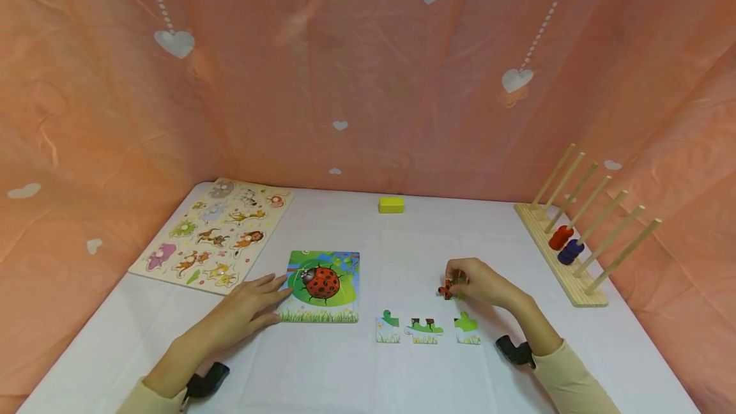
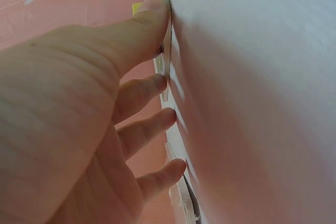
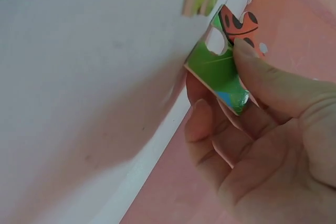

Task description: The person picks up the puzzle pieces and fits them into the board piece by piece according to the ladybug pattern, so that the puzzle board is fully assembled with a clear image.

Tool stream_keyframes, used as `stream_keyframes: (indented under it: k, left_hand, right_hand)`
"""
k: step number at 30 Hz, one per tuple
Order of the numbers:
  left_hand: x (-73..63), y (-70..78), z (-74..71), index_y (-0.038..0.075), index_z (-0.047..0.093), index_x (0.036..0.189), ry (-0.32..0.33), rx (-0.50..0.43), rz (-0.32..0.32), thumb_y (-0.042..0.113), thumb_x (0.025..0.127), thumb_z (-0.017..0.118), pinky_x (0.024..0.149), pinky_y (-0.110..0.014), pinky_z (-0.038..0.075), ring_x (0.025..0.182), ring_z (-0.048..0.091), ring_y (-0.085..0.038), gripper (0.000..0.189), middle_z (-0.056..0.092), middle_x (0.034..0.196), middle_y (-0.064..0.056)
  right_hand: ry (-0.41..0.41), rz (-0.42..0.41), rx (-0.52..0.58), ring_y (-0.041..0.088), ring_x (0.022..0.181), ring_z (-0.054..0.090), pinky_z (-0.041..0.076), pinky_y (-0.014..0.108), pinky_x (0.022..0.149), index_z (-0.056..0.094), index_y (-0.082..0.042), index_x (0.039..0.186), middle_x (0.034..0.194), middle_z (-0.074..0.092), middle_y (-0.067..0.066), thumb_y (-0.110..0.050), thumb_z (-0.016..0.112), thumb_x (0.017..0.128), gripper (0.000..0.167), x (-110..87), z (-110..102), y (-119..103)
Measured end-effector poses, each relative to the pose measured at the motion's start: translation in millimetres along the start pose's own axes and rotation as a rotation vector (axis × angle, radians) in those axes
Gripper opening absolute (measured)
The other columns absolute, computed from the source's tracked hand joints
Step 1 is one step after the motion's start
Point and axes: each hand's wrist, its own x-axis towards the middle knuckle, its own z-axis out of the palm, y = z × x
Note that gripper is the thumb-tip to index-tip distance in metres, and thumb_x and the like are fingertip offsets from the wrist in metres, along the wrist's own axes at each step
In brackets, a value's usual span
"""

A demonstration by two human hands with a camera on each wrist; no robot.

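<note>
A square ladybug picture board (image 1: 322, 283) lies left of centre, and my left hand (image 1: 247, 308) rests at its left edge with fingers spread. In the left wrist view, the thumb (image 2: 144, 27) touches the board's edge. My right hand (image 1: 483, 281) pinches a green and red jigsaw piece (image 3: 218, 69) between thumb and fingers, close over the table. In front of it lie three loose jigsaw pieces in a row: a left corner piece (image 1: 388, 329), a middle piece (image 1: 424, 332) and a right piece (image 1: 467, 329). The fingers partly cover the held piece.
A wooden animal peg puzzle (image 1: 230, 235) lies at the back left. At the back edge sits a yellow block (image 1: 391, 205). A wooden peg rack (image 1: 552, 248) with red rings (image 1: 560, 237) and blue rings (image 1: 570, 252) stands on the right. Behind the table hangs a pink curtain (image 1: 368, 82).
</note>
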Motion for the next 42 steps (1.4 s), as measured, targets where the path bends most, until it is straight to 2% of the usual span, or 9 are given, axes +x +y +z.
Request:
stream_keyframes:
  k: [11, 21, 25, 29, 36, 42]
  left_hand:
    - [1.0, 0.5, -0.9, 0.003, 0.062, 0.135, 0.0, 0.002, 0.005, 0.023, 0.093, 0.069, 0.104, -0.068, 0.034, 0.136, 0.041, -0.047, 0.047, 0.045, 0.15, -0.021]
    - [2.8, 0.6, -1.7, 0.003, 0.062, 0.135, 0.003, 0.009, 0.021, 0.024, 0.094, 0.069, 0.104, -0.069, 0.034, 0.136, 0.041, -0.048, 0.047, 0.046, 0.149, -0.021]
    - [3.3, 0.0, -1.6, 0.002, 0.061, 0.135, 0.006, 0.007, 0.022, 0.023, 0.093, 0.069, 0.104, -0.068, 0.034, 0.136, 0.041, -0.048, 0.047, 0.045, 0.149, -0.022]
    - [2.1, -1.6, 0.3, 0.003, 0.061, 0.135, 0.0, 0.0, 0.014, 0.023, 0.093, 0.069, 0.105, -0.068, 0.034, 0.136, 0.041, -0.048, 0.047, 0.045, 0.15, -0.022]
    - [0.2, -0.6, 0.4, 0.003, 0.062, 0.135, 0.0, -0.002, 0.003, 0.023, 0.093, 0.069, 0.104, -0.068, 0.034, 0.136, 0.041, -0.048, 0.047, 0.045, 0.149, -0.022]
    - [0.7, -1.3, -0.2, 0.003, 0.061, 0.135, -0.006, -0.007, 0.006, 0.025, 0.094, 0.068, 0.104, -0.069, 0.033, 0.136, 0.04, -0.049, 0.047, 0.045, 0.149, -0.022]
  right_hand:
    - [-0.028, -0.006, -0.007, 0.007, 0.073, 0.052, 0.046, 0.025, 0.065, 0.057, -0.01, 0.082, 0.078, 0.057, -0.006, 0.005, 0.076, 0.082, 0.024, -0.5, -1, -1]
    - [-0.049, -0.036, 0.064, 0.011, 0.076, 0.051, 0.044, 0.025, 0.066, 0.055, -0.01, 0.085, 0.078, 0.052, -0.005, 0.008, 0.072, 0.083, 0.025, 4.5, 1, -8]
    - [-0.053, -0.087, 0.031, 0.011, 0.075, 0.051, 0.045, 0.025, 0.066, 0.055, -0.01, 0.086, 0.079, 0.054, -0.004, 0.008, 0.072, 0.084, 0.025, 23.7, 0, -23]
    - [-0.094, -0.149, -0.014, 0.011, 0.077, 0.051, 0.046, 0.026, 0.068, 0.057, -0.01, 0.089, 0.083, 0.056, -0.003, 0.008, 0.072, 0.084, 0.024, 53.1, 4, -45]
    - [-0.185, -0.236, -0.012, 0.011, 0.078, 0.054, 0.049, 0.024, 0.068, 0.062, -0.007, 0.096, 0.086, 0.062, 0.0, 0.012, 0.067, 0.084, 0.023, 111.1, 31, -79]
    - [-0.211, -0.256, -0.023, 0.009, 0.077, 0.052, 0.046, 0.022, 0.068, 0.064, -0.007, 0.095, 0.085, 0.061, -0.002, 0.008, 0.071, 0.085, 0.019, 140.9, 57, -97]
